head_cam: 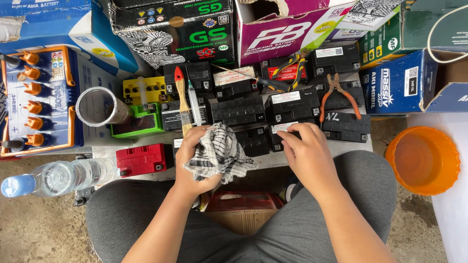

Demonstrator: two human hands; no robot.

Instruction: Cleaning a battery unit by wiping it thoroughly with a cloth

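The left hand (pixel 195 163) grips a checked rag (pixel 222 153); the small black battery (pixel 282 131) sits under the right hand's (pixel 307 151) flat, loose fingers.

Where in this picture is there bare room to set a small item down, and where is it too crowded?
Free patches: the concrete floor below the water bottle, and the floor strip below the orange basin. Crowded: the black batteries fill the board, topped by paintbrush, syringe and pliers; the left hand holds a checked cloth.
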